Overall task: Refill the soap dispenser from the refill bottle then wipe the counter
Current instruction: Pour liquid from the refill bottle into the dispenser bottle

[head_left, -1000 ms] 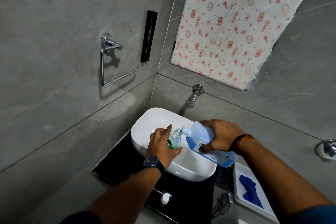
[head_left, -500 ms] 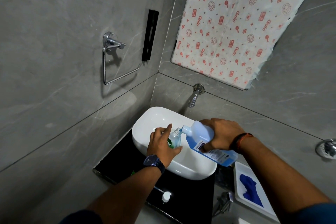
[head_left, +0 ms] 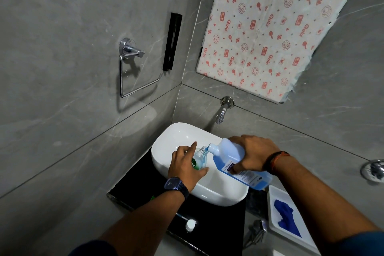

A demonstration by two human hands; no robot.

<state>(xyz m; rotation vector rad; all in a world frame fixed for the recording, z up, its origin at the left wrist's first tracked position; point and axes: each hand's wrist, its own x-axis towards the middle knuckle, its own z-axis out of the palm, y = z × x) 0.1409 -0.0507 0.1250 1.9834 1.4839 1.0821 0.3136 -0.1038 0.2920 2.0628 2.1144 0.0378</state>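
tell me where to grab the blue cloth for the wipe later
Pinch the bunched upper end of the cloth, coming straight down from above. It lies crumpled in the white tray right of the sink, so its raised folds give something to pinch, and the tray's rim would likely block a sideways approach. The right hand is nearer once it frees up.

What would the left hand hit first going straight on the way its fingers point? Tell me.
Its left hand is wrapped on the soap dispenser, index finger pointing up-right. Going on, it would likely meet the refill bottle's neck first, though depth is unclear.
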